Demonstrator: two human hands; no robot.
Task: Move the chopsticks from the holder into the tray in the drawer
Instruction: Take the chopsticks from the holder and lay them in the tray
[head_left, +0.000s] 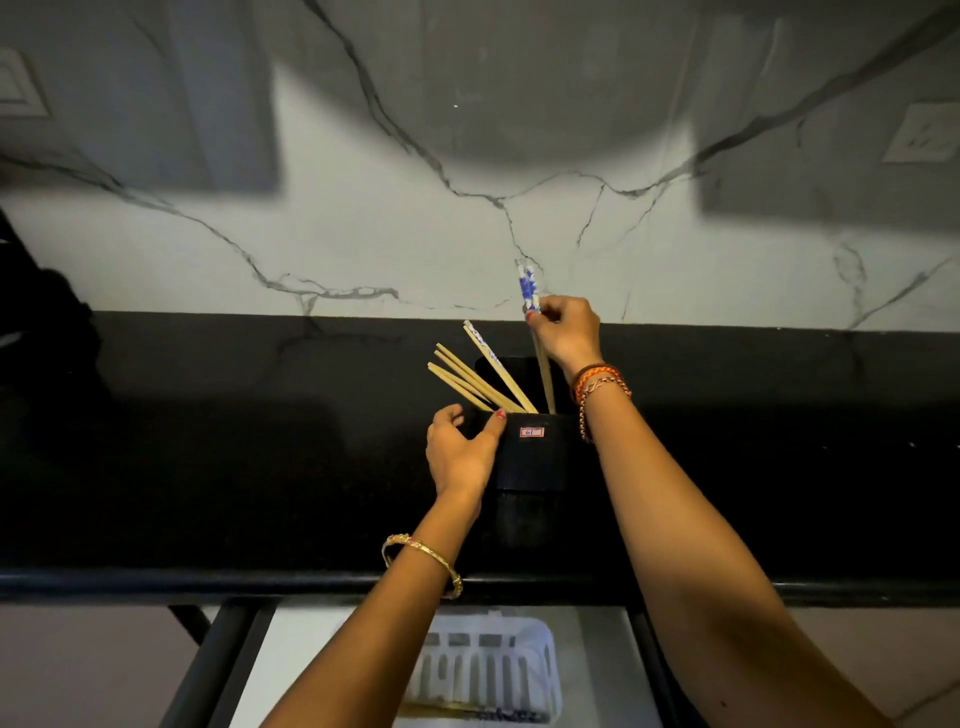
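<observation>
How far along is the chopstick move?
Partly done. Done: some chopsticks already lie at the near end of the white tray in the open drawer. In hand: the right hand pinches a blue-patterned pair, its lower ends at the holder's mouth, while the left hand grips the holder. Left: that pair plus several chopsticks leaning in the holder.

- Left hand (462, 447), centre of the frame: fingers curled, thumb stretched right, forearm rising from the lower middle, gold bangle at the wrist.
- Right hand (563, 332), just above centre: fingertips in a pinching grip, wrist bent, orange and chain bracelets, forearm from lower right.
</observation>
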